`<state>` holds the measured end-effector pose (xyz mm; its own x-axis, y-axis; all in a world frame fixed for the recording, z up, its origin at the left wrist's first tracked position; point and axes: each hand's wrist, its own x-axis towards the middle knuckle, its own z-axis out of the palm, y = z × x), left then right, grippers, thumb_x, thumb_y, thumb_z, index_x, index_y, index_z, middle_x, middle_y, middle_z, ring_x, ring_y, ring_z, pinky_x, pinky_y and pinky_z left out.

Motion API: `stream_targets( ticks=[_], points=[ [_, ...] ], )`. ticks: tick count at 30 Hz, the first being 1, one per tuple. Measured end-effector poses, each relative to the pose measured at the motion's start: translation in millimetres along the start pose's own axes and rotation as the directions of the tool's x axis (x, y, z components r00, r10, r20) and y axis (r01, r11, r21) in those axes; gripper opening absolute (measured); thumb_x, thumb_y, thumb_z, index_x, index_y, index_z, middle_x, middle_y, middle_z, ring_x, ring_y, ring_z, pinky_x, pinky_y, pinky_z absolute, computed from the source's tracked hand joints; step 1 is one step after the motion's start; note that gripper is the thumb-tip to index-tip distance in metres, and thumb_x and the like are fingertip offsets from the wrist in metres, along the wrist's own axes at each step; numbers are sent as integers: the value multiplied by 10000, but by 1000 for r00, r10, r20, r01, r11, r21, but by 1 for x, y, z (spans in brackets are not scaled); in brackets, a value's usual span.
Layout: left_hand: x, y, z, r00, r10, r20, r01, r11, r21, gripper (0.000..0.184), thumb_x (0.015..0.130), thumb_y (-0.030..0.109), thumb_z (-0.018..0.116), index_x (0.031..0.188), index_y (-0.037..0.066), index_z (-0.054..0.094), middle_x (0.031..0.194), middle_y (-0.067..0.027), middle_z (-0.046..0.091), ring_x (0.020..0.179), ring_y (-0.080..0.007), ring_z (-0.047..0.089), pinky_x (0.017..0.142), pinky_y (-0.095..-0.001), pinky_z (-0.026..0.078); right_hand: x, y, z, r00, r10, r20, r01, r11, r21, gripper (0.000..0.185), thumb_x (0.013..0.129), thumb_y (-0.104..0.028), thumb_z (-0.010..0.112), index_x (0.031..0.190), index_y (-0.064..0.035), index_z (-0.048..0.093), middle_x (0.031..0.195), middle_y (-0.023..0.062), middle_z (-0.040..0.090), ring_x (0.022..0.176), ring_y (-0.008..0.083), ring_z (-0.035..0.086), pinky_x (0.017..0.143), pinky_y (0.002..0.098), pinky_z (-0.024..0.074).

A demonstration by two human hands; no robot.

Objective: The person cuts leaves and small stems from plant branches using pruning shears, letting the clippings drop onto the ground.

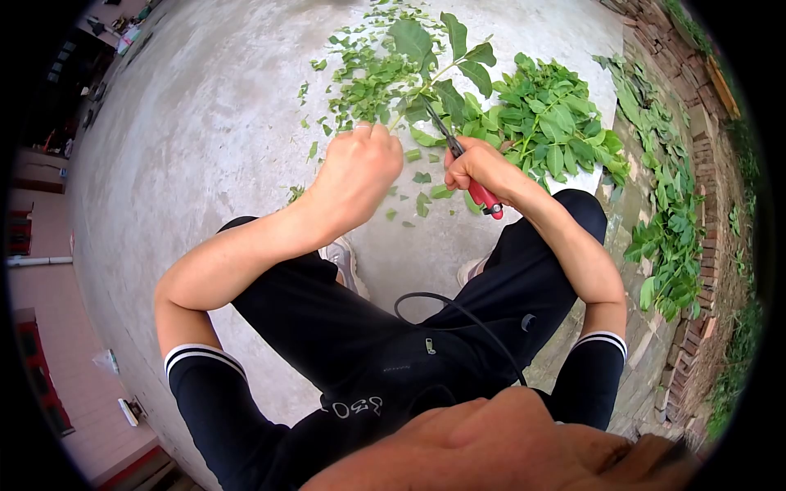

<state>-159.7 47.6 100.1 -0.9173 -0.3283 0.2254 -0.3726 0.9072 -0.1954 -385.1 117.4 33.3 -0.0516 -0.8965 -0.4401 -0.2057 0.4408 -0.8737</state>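
My left hand (360, 168) is closed in front of me, pinching the thin stem of a leafy sprig (412, 39) that points up and away. In my right hand (483, 169) are red-handled pruning shears (485, 199), fingers wrapped around the grip. Their dark blades reach up to the sprig's leaves, and I cannot tell whether they touch the stem. Beyond my hands, many cut leaf pieces (360, 78) lie scattered on the concrete. Just right of the shears is a heap of whole leafy sprigs (557, 123).
Pale concrete ground (205, 106) spreads around my feet and knees. More leafy branches (671, 225) lie along the right edge, beside stacked bricks (696, 319). A black cable (471, 315) loops over my lap. A pink-tiled wall (74, 344) stands at far left.
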Motion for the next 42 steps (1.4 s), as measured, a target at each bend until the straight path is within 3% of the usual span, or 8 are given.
stream_targets(
  ticks=[8, 11, 17, 20, 23, 27, 32, 42],
  points=[
    [1, -3, -4, 998, 46, 46, -44, 998, -35, 130, 669, 2, 621, 784, 25, 564, 810, -114, 558, 814, -279, 607, 701, -377, 521, -7, -9, -3, 988, 67, 139, -105, 953, 284, 359, 555, 55, 511, 912, 24, 527, 803, 134, 609, 757, 234, 639, 600, 313, 502],
    [1, -2, 1, 992, 102, 70, -100, 994, -34, 111, 688, 15, 617, 785, 26, 566, 808, -110, 556, 812, -280, 608, 711, -372, 519, -6, -12, -6, 998, -41, 49, 35, 992, 123, 350, 562, 53, 512, 909, 20, 525, 797, 134, 609, 739, 225, 633, 529, 312, 481],
    [3, -5, -2, 991, 125, 40, -125, 992, -2, 95, 704, 35, 615, 788, 28, 573, 806, -109, 556, 809, -272, 609, 707, -368, 516, -11, -15, -7, 999, -29, 38, 26, 997, 78, 335, 554, 54, 512, 887, 13, 518, 753, 128, 596, 646, 202, 601, 467, 303, 444],
    [2, -3, -2, 987, 140, 79, -139, 990, -14, 96, 701, 28, 613, 789, 24, 575, 804, -111, 555, 812, -275, 610, 707, -376, 517, -13, -20, -11, 1000, 5, -6, -6, 988, -154, 282, 547, 55, 512, 824, 4, 500, 682, 108, 555, 538, 201, 555, 455, 318, 443],
    [1, -5, 1, 988, 125, 87, -121, 992, -47, 101, 695, 8, 607, 791, 15, 575, 804, -125, 559, 817, -293, 610, 706, -390, 518, -17, -19, -15, 999, 47, 13, -49, 964, 261, 233, 541, 54, 515, 760, -9, 467, 608, 86, 493, 455, 198, 491, 452, 342, 441],
    [-3, -13, 1, 998, 10, 67, -5, 997, -76, 97, 696, -13, 600, 786, 9, 571, 813, -149, 570, 823, -320, 610, 695, -412, 518, -22, -33, -25, 999, -52, 12, 42, 904, 426, 247, 545, 60, 506, 772, -21, 455, 618, 80, 486, 494, 202, 496, 528, 351, 465],
    [-4, -19, -1, 990, -141, -18, 138, 985, -99, 52, 734, 0, 600, 769, 6, 561, 794, -162, 578, 768, -339, 617, 659, -440, 517, -27, -19, 1, 982, 37, 188, -62, 989, 131, 450, 550, 62, 504, 996, 13, 531, 860, 139, 605, 873, 251, 631, 687, 304, 494],
    [0, -2, 2, 989, -133, -66, 116, 969, -220, 60, 752, 35, 612, 760, 4, 562, 742, -161, 580, 671, -357, 625, 585, -454, 517, -9, -10, 44, 987, -81, 141, 59, 986, 157, 382, 634, 43, 521, 1016, 58, 508, 894, 223, 647, 817, 361, 669, 701, 360, 539]
  ],
)
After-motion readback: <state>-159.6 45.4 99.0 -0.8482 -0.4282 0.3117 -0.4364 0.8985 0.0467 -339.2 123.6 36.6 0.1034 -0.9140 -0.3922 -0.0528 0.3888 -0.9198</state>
